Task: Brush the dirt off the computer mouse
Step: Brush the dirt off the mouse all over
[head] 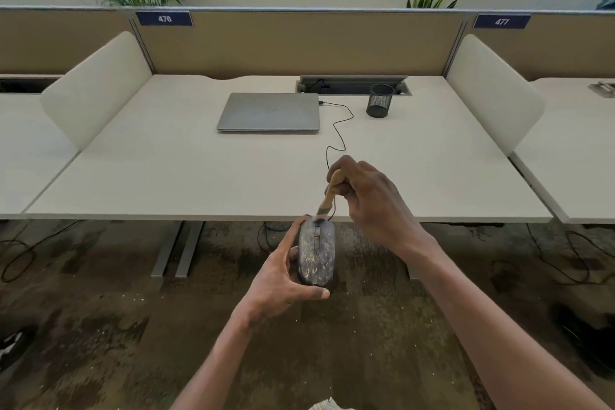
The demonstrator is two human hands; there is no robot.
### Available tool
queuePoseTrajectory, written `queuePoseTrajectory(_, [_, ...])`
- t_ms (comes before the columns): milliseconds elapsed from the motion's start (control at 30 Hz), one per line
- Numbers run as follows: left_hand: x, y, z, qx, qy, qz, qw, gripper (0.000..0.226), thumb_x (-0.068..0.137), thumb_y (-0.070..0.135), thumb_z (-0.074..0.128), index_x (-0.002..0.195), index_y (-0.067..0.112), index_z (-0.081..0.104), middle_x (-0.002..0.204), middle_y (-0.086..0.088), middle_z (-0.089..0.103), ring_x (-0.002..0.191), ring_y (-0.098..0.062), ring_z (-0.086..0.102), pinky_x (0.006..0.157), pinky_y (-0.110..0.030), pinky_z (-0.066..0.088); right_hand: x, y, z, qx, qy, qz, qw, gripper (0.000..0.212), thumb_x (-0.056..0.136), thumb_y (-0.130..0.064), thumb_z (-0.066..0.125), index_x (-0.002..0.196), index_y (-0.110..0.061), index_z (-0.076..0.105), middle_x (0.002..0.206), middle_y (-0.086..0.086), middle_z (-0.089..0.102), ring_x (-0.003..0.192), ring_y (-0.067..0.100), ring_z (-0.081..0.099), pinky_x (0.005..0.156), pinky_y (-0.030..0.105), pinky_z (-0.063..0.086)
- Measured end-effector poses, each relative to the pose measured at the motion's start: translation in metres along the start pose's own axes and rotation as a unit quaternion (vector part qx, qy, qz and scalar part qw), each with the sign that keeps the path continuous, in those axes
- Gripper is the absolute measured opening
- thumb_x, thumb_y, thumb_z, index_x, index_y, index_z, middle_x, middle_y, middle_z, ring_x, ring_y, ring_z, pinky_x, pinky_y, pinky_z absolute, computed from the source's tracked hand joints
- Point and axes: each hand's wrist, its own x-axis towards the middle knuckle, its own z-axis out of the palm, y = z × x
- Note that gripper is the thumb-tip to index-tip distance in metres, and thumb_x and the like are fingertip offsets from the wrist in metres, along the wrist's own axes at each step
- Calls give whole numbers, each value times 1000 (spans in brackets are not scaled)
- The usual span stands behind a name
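Note:
A dark computer mouse (pixel 317 251) speckled with pale dirt is held in the air just in front of the desk's front edge. My left hand (pixel 283 280) grips it from the left and underneath, thumb across its near end. My right hand (pixel 366 200) holds a small brush with a wooden handle (pixel 331 195). Its bristles touch the far end of the mouse near the scroll wheel. The mouse's black cable (pixel 339 133) runs across the desk to the laptop.
A closed grey laptop (pixel 269 111) lies on the white desk (pixel 166 170), with a black mesh pen cup (pixel 379 101) to its right by an open cable tray. White side dividers flank the desk. Below is dark mottled carpet with loose cables.

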Motion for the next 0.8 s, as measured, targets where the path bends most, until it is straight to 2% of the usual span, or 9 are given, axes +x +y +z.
queuePoseTrajectory(133, [-2, 2, 1, 12, -4, -9, 1000, 129, 60, 16, 101, 147, 69, 22, 136, 3, 62, 127, -13, 65, 112, -51, 51, 0, 1, -3, -3, -13, -1, 1000, 36, 94, 5, 55, 104, -28, 47, 87, -18, 61, 90, 9, 56, 70, 38, 56])
queuePoseTrajectory(367, [-1, 5, 2, 1, -11, -14, 1000, 133, 55, 21, 100, 156, 56, 20, 140, -3, 61, 131, -20, 63, 112, -55, 50, 3, 1, -2, -9, -30, 1, 999, 38, 92, 8, 54, 103, -28, 48, 87, -16, 62, 93, 12, 57, 72, 41, 56])
queuePoseTrajectory(500, [-2, 2, 2, -3, -17, -16, 1000, 130, 57, 19, 100, 151, 62, 22, 142, -4, 60, 133, -21, 61, 114, -55, 49, 1, 4, -3, -11, -16, -1, 1000, 36, 92, 7, 56, 103, -27, 49, 87, -18, 65, 92, 3, 53, 70, 35, 55])
queuePoseTrajectory(600, [-2, -1, 3, -3, -25, -14, 1000, 127, 59, 16, 100, 147, 68, 25, 141, -3, 60, 131, -20, 63, 113, -53, 50, -1, 1, 0, -19, -29, -5, 999, 38, 89, 9, 55, 102, -27, 48, 81, -23, 58, 92, 7, 55, 69, 37, 56])
queuePoseTrajectory(667, [-3, -2, 3, -5, -27, -12, 1000, 126, 59, 15, 101, 147, 68, 26, 142, -4, 59, 132, -20, 62, 112, -52, 51, -1, 2, 1, -33, -21, 0, 999, 38, 89, 9, 54, 103, -26, 48, 86, -18, 63, 92, 11, 55, 68, 38, 55])
queuePoseTrajectory(733, [-4, -3, 3, -5, -26, -9, 1000, 126, 60, 15, 100, 147, 68, 26, 143, -4, 58, 133, -19, 62, 112, -51, 51, -1, 4, 1, -23, -14, 8, 1000, 37, 91, 8, 55, 103, -26, 48, 89, -17, 65, 92, 6, 53, 68, 34, 55])
queuePoseTrajectory(800, [-4, -4, 2, -9, -26, -10, 1000, 127, 60, 13, 100, 149, 65, 26, 143, -4, 58, 133, -18, 62, 113, -51, 50, -1, 3, 3, -10, -19, 9, 1000, 36, 91, 8, 56, 103, -25, 49, 85, -23, 60, 90, 2, 53, 68, 30, 53])
